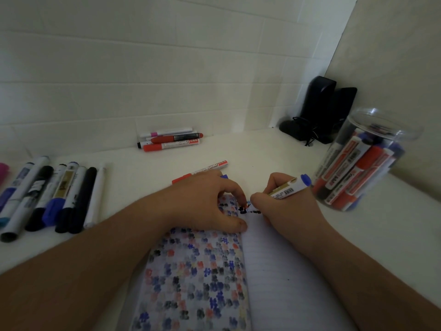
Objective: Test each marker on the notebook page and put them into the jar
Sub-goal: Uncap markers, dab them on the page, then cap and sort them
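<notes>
Your right hand (284, 206) is closed around a white marker (290, 187) with a blue end, and it holds the marker tilted, with the tip down on the notebook (274, 271). The tip itself is hidden behind your fingers, but dark marks show on the lined page just beside it. Your left hand (205, 201) lies on the notebook at its far edge, with the fingers curled down; the fingertips and the thumb press the paper. A small blue thing shows just behind this hand, but I cannot tell whether the hand holds it.

The left page of the notebook is covered with many small blots in blue, black and red. The right page is lined and almost bare.

Just behind your left hand, a red marker (202, 170) lies on the desk (262, 151). To the right of the notebook, near your right hand, stands the clear jar (362, 163), open at the top, with many red, blue and black markers inside.

To the left of the notebook, a row of markers (47, 197) lies side by side on the desk. Far behind the notebook, against the wall, there is a small pile of markers (170, 139). Behind the jar, in the corner, stand two black speakers (327, 108) with a cable.
</notes>
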Motion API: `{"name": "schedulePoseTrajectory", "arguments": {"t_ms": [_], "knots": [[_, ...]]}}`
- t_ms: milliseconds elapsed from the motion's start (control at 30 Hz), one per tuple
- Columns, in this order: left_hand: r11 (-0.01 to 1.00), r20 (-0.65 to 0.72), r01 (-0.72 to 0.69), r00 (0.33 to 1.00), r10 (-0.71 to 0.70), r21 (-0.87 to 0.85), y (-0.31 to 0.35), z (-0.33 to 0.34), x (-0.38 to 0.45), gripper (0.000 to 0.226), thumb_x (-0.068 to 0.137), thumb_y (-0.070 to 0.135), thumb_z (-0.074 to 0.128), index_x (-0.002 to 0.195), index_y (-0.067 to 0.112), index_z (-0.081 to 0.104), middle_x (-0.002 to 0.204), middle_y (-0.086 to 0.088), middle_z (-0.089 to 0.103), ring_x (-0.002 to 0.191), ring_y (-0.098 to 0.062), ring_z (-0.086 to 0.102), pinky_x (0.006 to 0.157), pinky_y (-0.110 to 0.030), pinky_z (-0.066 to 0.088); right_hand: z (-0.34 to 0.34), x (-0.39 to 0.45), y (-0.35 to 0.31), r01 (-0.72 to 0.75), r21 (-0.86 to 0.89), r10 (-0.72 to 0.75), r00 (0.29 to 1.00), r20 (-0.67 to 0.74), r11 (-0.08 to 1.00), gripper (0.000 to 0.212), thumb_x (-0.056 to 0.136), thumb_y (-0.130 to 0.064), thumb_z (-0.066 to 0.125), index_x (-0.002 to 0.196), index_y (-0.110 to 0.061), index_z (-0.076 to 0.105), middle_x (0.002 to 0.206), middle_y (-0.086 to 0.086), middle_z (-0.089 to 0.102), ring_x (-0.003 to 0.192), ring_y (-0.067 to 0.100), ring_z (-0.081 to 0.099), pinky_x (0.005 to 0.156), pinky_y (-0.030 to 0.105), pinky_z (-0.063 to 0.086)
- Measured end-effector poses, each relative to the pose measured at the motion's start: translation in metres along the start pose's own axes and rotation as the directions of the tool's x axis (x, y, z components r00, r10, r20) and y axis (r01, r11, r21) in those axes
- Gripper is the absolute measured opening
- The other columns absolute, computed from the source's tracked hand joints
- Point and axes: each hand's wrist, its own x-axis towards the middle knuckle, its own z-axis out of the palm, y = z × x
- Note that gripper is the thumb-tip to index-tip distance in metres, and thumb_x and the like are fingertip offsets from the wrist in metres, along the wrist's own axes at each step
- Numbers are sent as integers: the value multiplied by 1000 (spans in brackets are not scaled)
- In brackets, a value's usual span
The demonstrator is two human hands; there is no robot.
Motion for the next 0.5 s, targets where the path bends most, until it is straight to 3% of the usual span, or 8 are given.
{"name": "schedulePoseTrajectory", "arguments": {"t_ms": [267, 500], "knots": [[1000, -4, 1, 1000, -1, 8, -1, 1, 1, 48, 70, 76, 72, 112, 57, 59, 100, 17, 52, 89, -2, 52, 79, -27, 50, 0, -3, -3, 4, 13, -5, 1000, 27, 1000, 26, 79, -12, 78, 71, -4, 54, 63, 19, 62, 49, 14, 52, 49, 30, 46], [1000, -6, -3, 1000, 4, 10, -3, 2, 2, 51, 70, 76, 72, 114, 55, 59, 100, 17, 52, 90, -1, 51, 80, -27, 50, 0, -1, 0, -7, 35, 7, 1000, 9, 999, 29, 77, -12, 77, 65, -13, 51, 60, 18, 58, 52, 18, 51, 52, 34, 45]]}}
